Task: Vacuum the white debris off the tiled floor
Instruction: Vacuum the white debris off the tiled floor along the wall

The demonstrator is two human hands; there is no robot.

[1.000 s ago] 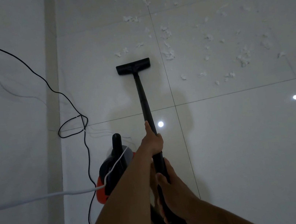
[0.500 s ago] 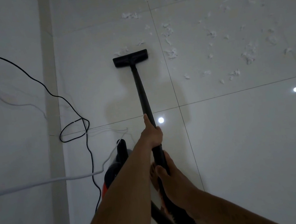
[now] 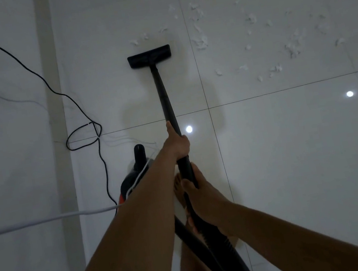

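Observation:
A black vacuum wand (image 3: 164, 95) runs from my hands out to its flat floor head (image 3: 149, 56), which rests on the white tiled floor (image 3: 292, 153). My left hand (image 3: 177, 145) grips the wand higher up. My right hand (image 3: 199, 192) grips it lower, where the black hose (image 3: 216, 252) joins. White debris (image 3: 200, 41) lies scattered just beyond and to the right of the head, with a few bits (image 3: 136, 42) right in front of it.
The red and black vacuum body (image 3: 133, 181) stands on the floor left of my arms. A black power cord (image 3: 83, 135) loops along the white wall (image 3: 6, 138) on the left, and a white cable (image 3: 47, 221) crosses it. My bare foot (image 3: 179, 188) shows below the wand.
The floor head has slid a little farther forward toward the debris near the tile joint. Both hands keep their hold on the wand.

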